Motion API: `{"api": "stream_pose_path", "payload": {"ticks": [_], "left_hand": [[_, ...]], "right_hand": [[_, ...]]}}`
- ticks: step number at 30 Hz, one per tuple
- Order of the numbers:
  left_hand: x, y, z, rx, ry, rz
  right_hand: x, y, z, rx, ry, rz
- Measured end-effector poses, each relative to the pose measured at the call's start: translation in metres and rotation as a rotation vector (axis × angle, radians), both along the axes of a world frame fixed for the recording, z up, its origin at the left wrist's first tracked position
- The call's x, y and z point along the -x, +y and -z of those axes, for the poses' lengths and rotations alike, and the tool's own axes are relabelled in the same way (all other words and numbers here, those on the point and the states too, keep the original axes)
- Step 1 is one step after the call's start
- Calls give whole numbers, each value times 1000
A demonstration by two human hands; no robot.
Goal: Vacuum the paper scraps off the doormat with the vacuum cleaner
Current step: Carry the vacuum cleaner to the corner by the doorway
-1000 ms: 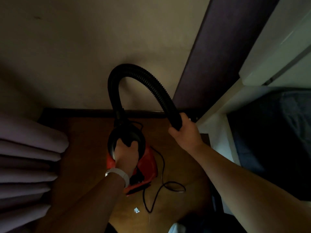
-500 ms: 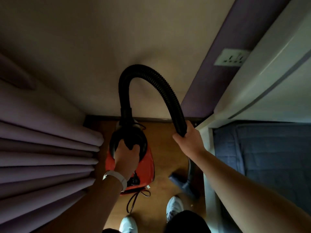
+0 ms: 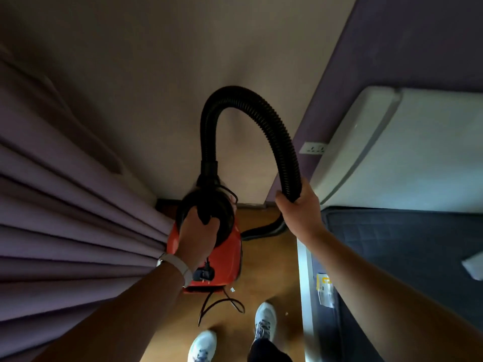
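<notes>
At centre, the left hand (image 3: 197,239) is gripping the black handle (image 3: 209,205) on top of the red vacuum cleaner (image 3: 227,257), with the fingers curled round the handle. A pale wristband (image 3: 180,267) is sitting on that wrist. The pictures are not showing whether the vacuum cleaner is resting on the wooden floor (image 3: 269,270) or hanging just above it.

The black ribbed hose (image 3: 251,111) is rising from the far end of the vacuum cleaner, arching over to the right and running down into the right hand (image 3: 298,212), which is clenching it. The hose is continuing below that hand as a dark curve near the floor.

A black plug (image 3: 205,274) is lying on the near end of the red body, and the cord (image 3: 222,304) is looping on the floor just beyond it. A small white paper scrap (image 3: 232,290) is lying beside the near right corner.

Purple curtains (image 3: 65,218) are hanging at left. A dark mattress (image 3: 405,244) is lying at right; its yellow-marked label (image 3: 324,283) is too blurred to read. A wall socket (image 3: 313,148) is showing at far right. Two white shoes (image 3: 265,320) are standing nearest.
</notes>
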State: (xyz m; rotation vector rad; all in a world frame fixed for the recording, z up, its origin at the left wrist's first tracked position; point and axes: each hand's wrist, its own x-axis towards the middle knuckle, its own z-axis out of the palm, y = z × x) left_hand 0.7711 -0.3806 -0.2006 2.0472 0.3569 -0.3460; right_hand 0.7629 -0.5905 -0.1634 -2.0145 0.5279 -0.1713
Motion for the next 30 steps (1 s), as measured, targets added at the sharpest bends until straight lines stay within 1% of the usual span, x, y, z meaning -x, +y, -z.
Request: {"api": "stream_pose_path", "payload": {"ticks": [4, 8, 12, 16, 20, 24, 27, 30], "left_hand": [[6, 16, -42, 53, -71, 44], [18, 35, -79, 120, -125, 157], [30, 52, -107, 167, -189, 259], [53, 54, -127, 178, -227, 387], [82, 48, -143, 194, -267, 504], [118, 31, -150, 244, -225, 648], [147, 16, -154, 271, -245, 733], [183, 7, -160, 276, -259, 866]], "right_hand": [[16, 20, -57, 3, -76, 38], [51, 46, -103, 50, -148, 150], [98, 70, -135, 34, -147, 238], [154, 85, -156, 13, -115, 325], [207, 91, -176, 90, -127, 436], [263, 93, -183, 167, -126, 593], [310, 96, -186, 193, -142, 714], [359, 107, -191, 222, -171, 814]]}}
